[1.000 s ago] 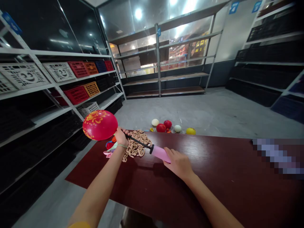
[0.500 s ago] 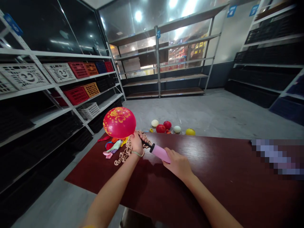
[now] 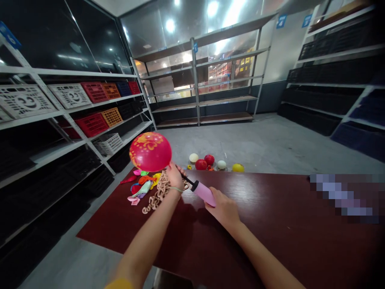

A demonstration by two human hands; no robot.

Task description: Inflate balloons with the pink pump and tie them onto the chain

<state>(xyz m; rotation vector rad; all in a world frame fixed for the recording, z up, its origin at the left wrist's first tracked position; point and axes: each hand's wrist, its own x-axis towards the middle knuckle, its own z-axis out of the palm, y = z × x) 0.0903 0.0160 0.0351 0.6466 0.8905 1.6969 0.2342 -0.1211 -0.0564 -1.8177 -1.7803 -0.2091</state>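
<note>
An inflated red balloon (image 3: 150, 151) with yellow print sits at the front end of a pink hand pump (image 3: 204, 194). My left hand (image 3: 175, 176) is closed round the balloon's neck and the pump's black tip. Wrapped round the pump's pink body is my right hand (image 3: 224, 206). Beside my left wrist, a heap of beige chain-like links (image 3: 155, 198) lies on the dark red table (image 3: 270, 224). Left of it are several flat balloons (image 3: 146, 188) in mixed colours.
On the floor beyond the table lie several round balloons (image 3: 201, 164), red, white and yellow. Shelves with crates (image 3: 93, 92) stand at the left, more racks (image 3: 228, 100) at the back and right. A pixelated item (image 3: 339, 194) is on the table's right.
The black rod between the pump's body and my left hand shows longer, the two hands slightly farther apart. The view has shifted a little, and more flat balloons show under the red balloon.
</note>
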